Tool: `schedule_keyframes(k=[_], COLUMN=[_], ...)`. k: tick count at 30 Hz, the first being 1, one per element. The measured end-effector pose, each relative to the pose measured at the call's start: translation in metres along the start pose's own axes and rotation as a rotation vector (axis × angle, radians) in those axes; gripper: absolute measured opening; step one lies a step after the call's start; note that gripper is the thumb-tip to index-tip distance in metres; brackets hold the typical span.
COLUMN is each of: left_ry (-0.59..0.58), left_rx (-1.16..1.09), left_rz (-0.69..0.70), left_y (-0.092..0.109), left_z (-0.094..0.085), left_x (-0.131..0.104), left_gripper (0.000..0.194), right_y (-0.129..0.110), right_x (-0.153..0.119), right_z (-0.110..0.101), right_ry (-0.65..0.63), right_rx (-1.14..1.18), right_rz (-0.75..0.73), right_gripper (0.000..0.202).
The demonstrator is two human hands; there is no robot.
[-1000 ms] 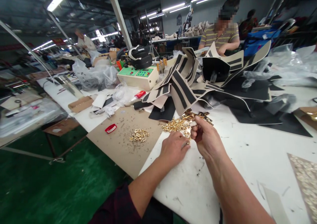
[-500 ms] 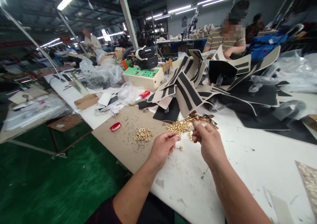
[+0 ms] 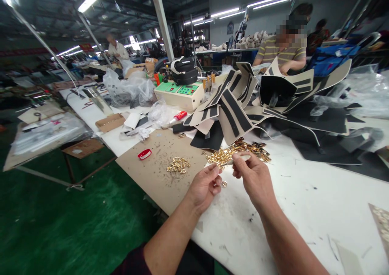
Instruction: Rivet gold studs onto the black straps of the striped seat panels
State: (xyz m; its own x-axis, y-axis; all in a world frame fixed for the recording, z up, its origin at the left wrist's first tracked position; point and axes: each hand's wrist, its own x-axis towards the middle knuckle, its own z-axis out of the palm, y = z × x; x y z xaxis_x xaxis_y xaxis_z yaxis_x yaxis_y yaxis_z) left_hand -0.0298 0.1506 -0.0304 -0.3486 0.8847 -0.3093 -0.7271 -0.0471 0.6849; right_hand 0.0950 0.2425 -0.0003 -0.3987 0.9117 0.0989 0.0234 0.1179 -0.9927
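Observation:
My left hand (image 3: 207, 188) is closed in a pinch, with a small gold metal fitting (image 3: 219, 168) at its fingertips; its exact shape is hard to make out. Just to the right, my right hand (image 3: 254, 178) grips a slim pale stick-like tool (image 3: 243, 156) between thumb and fingers. The tool's working end is too small to tell. Behind both hands lies a heap of gold metal fittings (image 3: 223, 154). A single gold ring (image 3: 224, 184) rests on the white table below the fingertips. Farther left, a smaller pile of gold rings (image 3: 178, 165) sits on brown board (image 3: 146, 178).
Beige panels with black strips (image 3: 234, 115) are stacked behind the heap. A control box (image 3: 179, 94), a red-capped tube (image 3: 179, 116), a red-rimmed piece (image 3: 144, 154) and a cardboard tray (image 3: 110, 122) stand leftward. A person in a striped shirt (image 3: 281, 54) works across the white table (image 3: 306, 202).
My right hand has come a little nearer my left, and the pale tool shows more clearly above its fingers. The whole view has shifted slightly.

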Motion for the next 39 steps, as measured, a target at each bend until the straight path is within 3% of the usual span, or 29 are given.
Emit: schedule_keyframes(k=[6,10,16,20,24,28,31,35,39], left_ry=[0.025,0.1,0.123,0.159,0.222,0.332,0.365,0.311,0.179], left_rx=[0.019,0.11,0.263,0.309,0.398,0.702,0.935,1.06,1.037], left_rz=[0.017,0.086,0.209,0.246,0.299,0.524,0.664,0.703,0.7], left_y=[-0.002,-0.005,-0.005,0.005,0.02,0.034,0.045,0.051,0.039], left_z=[0.003,0.0,-0.008,-0.014,-0.03,-0.06,-0.086,-0.11,-0.107], left_x=[0.0,0.0,-0.009,-0.016,-0.021,-0.025,-0.025,-0.028,-0.044], left_gripper=[0.048,0.05,0.041,0.039,0.032,0.01,0.014,0.03,0.037], right_y=[-0.001,-0.001,-0.001,0.004,0.016,0.034,0.041,0.021,-0.027], right_x=[-0.001,-0.001,-0.002,-0.005,-0.01,-0.01,-0.005,-0.003,-0.007], right_z=[0.0,-0.003,-0.004,-0.001,0.002,0.002,0.007,0.034,0.1], right_ry=[-0.006,-0.061,-0.035,-0.174,-0.295,-0.146,-0.055,-0.078,-0.291], right_rx=[-0.012,-0.083,-0.176,-0.004,0.137,0.242,0.197,0.096,-0.025], right_rz=[-0.008,-0.024,0.116,0.086,0.113,0.148,0.171,0.136,0.081], right_gripper=[0.037,0.041,0.054,0.043,0.041,0.04,0.041,0.045,0.051])
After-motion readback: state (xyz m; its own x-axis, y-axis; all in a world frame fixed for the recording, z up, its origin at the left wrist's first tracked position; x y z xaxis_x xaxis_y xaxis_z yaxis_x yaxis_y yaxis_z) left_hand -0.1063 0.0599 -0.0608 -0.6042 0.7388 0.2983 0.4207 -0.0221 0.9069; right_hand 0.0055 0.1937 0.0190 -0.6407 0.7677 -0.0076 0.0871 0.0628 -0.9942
